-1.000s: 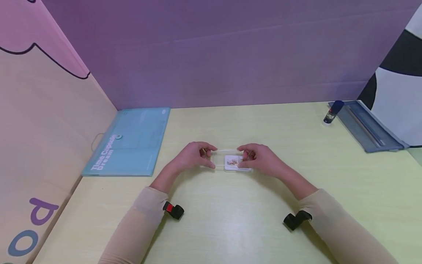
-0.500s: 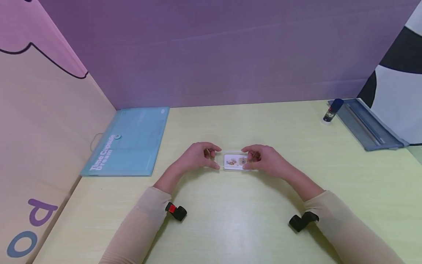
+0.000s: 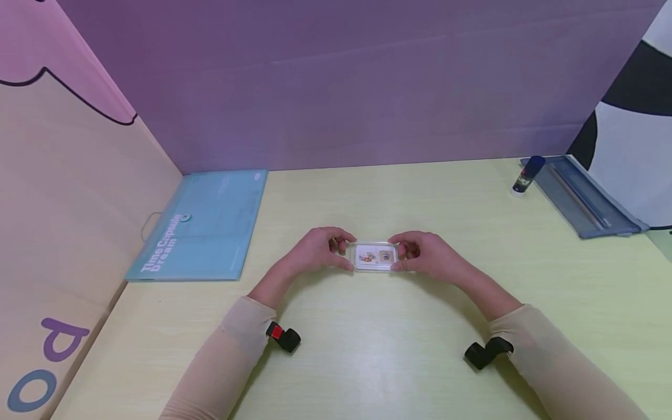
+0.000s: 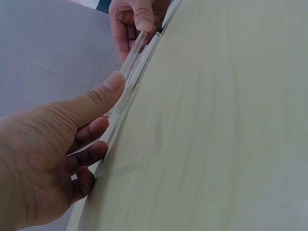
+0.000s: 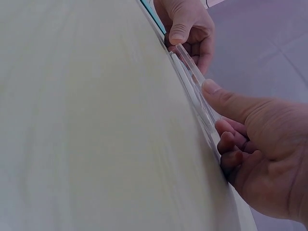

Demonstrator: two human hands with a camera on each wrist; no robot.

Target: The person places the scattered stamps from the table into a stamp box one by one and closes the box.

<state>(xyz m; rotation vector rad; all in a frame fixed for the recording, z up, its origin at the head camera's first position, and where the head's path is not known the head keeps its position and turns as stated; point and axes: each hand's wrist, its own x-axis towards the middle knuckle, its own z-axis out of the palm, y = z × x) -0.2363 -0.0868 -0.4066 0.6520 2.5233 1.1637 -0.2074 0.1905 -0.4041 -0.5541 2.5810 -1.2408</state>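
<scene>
A small clear plastic case [image 3: 375,257] with a picture card inside sits low over the pale green table [image 3: 367,361]. My left hand [image 3: 342,252] pinches its left end between thumb and fingers. My right hand [image 3: 402,254] pinches the right end the same way. In the left wrist view my thumb [image 4: 113,85] presses the edge of the clear cover [image 4: 133,52], which sits slightly above a thin base piece on the table. The right wrist view shows the same clear cover [image 5: 190,65] under my right thumb [image 5: 211,90], with the left hand [image 5: 188,25] beyond it.
A light blue document folder [image 3: 202,224] lies at the left by the pink-and-tan side panel. A glue stick [image 3: 522,175] stands at the far right beside a grey paper trimmer [image 3: 583,195]. A purple wall closes the back.
The clear cover, which stuck out to the left of the card piece, now lines up over it. Both hands have drawn closer together.
</scene>
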